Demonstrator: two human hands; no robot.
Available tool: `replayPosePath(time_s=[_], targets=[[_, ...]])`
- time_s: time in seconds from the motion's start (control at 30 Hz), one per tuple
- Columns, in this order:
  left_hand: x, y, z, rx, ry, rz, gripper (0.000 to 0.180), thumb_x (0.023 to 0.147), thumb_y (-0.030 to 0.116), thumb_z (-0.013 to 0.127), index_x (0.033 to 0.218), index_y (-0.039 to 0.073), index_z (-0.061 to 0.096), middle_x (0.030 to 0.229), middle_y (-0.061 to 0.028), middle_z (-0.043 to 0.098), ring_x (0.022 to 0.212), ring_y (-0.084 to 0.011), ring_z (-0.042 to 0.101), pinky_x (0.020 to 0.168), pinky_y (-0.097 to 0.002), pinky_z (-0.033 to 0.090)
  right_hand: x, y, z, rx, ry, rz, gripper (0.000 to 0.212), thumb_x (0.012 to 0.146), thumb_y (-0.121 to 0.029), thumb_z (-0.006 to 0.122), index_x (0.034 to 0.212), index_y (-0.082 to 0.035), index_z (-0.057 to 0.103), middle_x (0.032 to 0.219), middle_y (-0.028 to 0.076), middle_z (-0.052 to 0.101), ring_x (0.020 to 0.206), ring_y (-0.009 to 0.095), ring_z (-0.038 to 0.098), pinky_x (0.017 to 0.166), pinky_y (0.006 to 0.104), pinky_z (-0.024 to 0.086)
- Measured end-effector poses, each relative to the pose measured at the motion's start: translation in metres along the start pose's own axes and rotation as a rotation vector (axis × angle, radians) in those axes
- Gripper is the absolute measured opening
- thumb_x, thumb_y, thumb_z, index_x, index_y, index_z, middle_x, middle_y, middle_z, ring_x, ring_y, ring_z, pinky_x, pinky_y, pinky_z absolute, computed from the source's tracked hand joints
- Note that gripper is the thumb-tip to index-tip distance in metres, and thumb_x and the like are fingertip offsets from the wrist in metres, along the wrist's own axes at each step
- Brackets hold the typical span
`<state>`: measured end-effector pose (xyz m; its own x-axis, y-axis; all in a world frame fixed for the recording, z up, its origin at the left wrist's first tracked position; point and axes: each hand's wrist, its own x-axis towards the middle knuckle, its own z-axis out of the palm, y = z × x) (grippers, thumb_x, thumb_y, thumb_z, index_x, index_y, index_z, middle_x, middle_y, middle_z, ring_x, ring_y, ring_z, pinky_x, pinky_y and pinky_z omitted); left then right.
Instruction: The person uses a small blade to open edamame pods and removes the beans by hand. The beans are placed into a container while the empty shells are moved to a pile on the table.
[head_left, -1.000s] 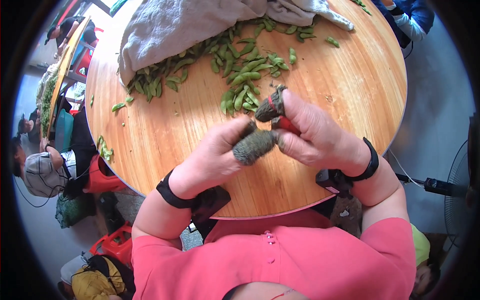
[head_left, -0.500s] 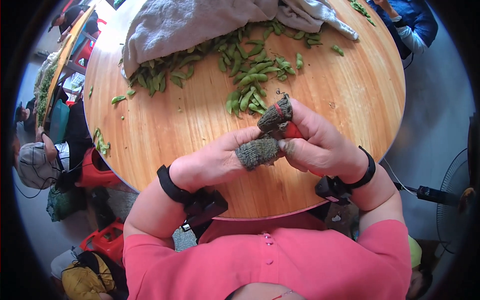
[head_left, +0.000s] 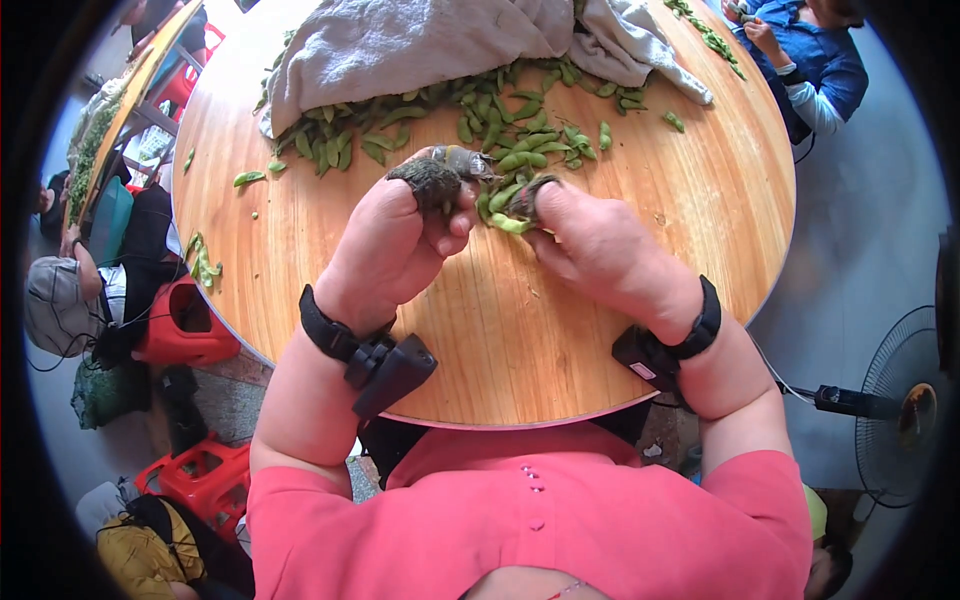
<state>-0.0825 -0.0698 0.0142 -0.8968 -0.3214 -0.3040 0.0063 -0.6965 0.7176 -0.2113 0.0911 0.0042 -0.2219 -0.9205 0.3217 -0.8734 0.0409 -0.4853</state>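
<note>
My left hand (head_left: 385, 240) is raised over the table with its fingers curled in. A dark knitted finger cover (head_left: 428, 182) wraps its thumb, and a greyish cover (head_left: 462, 160) sits on a fingertip. Whether anything lies inside those fingers is hidden. My right hand (head_left: 610, 240), with a dark cover (head_left: 528, 198) on its thumb or finger, pinches at the near end of the pile, where a green soybean pod (head_left: 512, 223) shows at its fingertips. Beyond both hands spreads a heap of green soybean pods (head_left: 395, 118), partly under a whitish cloth (head_left: 420, 55).
The round wooden table (head_left: 500, 350) reaches up to my body. Loose pods (head_left: 203, 262) lie by its left edge. A person in blue (head_left: 820, 75) sits at the far right. A fan (head_left: 900, 405) stands right; red stools (head_left: 190, 325) and other people are left.
My hands were together at the finger covers; now they are apart. The left has moved up and left, and the right has gone to the pods and pinches one.
</note>
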Motion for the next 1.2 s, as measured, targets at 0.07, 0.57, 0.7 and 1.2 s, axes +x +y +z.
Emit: replayPosePath(time_s=[0.07,0.57,0.7,1.2], targets=[[-0.001,-0.001,-0.004,-0.073,-0.012,-0.017,0.016,0.093,0.016,0.044,0.095,0.006,0.056,0.069,-0.0002,0.05,0.053,-0.0078,0.043,0.044,-0.0185,0.032,0.003,-0.001,0.0,-0.017,-0.104,-0.091,0.017,0.082,-0.014,0.059,0.089,-0.005,0.045,0.072,0.016,0.056,0.066,0.037,0.058,0.056,0.0436,0.046],[-0.001,-0.008,-0.011,0.18,-0.102,0.025,0.017,0.093,0.022,0.047,0.091,0.006,0.054,0.069,0.0015,0.042,0.055,-0.0063,0.038,0.046,-0.0179,0.027,0.011,-0.005,-0.003,-0.34,-0.22,-0.102,0.011,0.083,-0.01,0.051,0.094,-0.007,0.05,0.086,0.012,0.054,0.067,0.029,0.061,0.053,0.0373,0.051],[-0.001,-0.013,-0.003,0.36,-0.113,0.107,0.013,0.093,0.019,0.049,0.093,0.007,0.055,0.07,0.0038,0.043,0.056,-0.0044,0.038,0.047,-0.0171,0.027,0.009,0.017,0.004,-0.084,-0.027,-0.114,0.017,0.08,-0.006,0.055,0.096,-0.006,0.05,0.084,0.01,0.055,0.06,0.025,0.058,0.049,0.0335,0.047],[0.0,-0.036,-0.001,0.717,-0.305,0.15,0.02,0.095,0.016,0.051,0.107,0.0,0.057,0.095,-0.0004,0.059,0.09,-0.008,0.052,0.082,-0.0224,0.042,0.004,0.005,-0.018,1.024,0.013,0.55,0.012,0.093,-0.013,0.05,0.101,-0.005,0.049,0.066,-0.001,0.05,0.048,0.004,0.045,0.041,0.0202,0.037]])
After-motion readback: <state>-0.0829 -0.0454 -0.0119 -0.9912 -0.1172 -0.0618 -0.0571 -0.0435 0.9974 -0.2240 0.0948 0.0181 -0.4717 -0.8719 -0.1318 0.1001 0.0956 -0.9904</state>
